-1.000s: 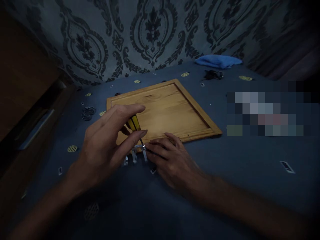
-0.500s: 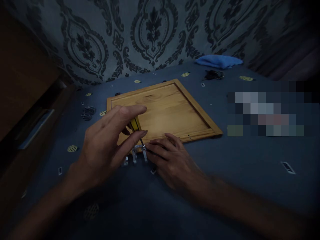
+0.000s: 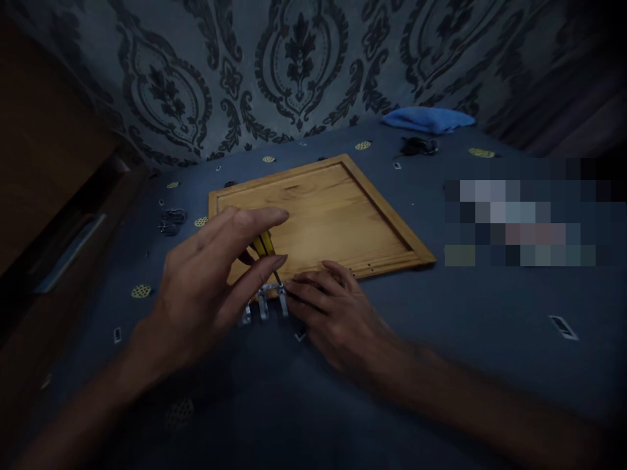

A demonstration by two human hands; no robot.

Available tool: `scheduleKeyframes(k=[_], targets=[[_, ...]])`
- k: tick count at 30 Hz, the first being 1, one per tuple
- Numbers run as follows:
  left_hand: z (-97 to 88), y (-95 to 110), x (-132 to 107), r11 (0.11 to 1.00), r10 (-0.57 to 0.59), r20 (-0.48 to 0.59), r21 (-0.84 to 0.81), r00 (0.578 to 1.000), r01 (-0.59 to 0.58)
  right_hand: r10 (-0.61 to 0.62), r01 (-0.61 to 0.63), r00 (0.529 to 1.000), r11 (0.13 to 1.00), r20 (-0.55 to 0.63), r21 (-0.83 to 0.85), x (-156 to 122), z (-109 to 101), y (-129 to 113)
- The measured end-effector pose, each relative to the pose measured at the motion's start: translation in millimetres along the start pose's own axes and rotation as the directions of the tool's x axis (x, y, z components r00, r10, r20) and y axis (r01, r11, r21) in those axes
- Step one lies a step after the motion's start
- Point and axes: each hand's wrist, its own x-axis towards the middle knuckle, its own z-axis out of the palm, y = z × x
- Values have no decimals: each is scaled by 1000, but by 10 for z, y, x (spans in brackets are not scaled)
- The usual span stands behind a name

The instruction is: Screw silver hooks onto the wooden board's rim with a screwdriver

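My left hand [image 3: 210, 281] is closed around a screwdriver [image 3: 264, 245] with a yellow and black handle, index finger stretched over its top. The thin shaft points down, its tip at a silver metal hinge [image 3: 272, 297] on the near edge of a framed wooden panel [image 3: 313, 222]. Arms of the hinge stick out past that edge toward me. My right hand [image 3: 337, 313] lies over the panel's near edge, fingers bent and close together, fingertips right beside the hinge. Its thumb and whatever lies under the palm are hidden.
The panel lies flat on a dark blue patterned cloth [image 3: 470, 365]. Dark metal pieces [image 3: 172, 222] sit to its left. At the back right are a small black item [image 3: 417, 147] and a blue cloth [image 3: 428, 119]. Wooden furniture [image 3: 53, 156] stands at left; a blurred patch covers the right.
The screwdriver handle has turned slightly between my left fingers, its dark stripe now showing differently. Both hands and the panel keep their places.
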Motion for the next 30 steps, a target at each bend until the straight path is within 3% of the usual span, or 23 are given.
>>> scheduleKeyframes(k=[9, 17, 24, 30], targets=[[21, 16, -30, 975, -96, 28, -198, 995, 99, -10, 10, 1000, 1000, -16, 5, 7, -10, -8], [-4, 29, 2, 998, -65, -32, -11, 997, 65, -6, 6, 1000, 1000, -9, 11, 19, -30, -11], [1, 19, -21, 992, -97, -27, -87, 995, 94, -13, 13, 1000, 1000, -18, 6, 4, -12, -4], [5, 16, -8, 997, -75, -38, 1, 996, 75, -16, 16, 1000, 1000, -5, 9, 10, -26, -8]])
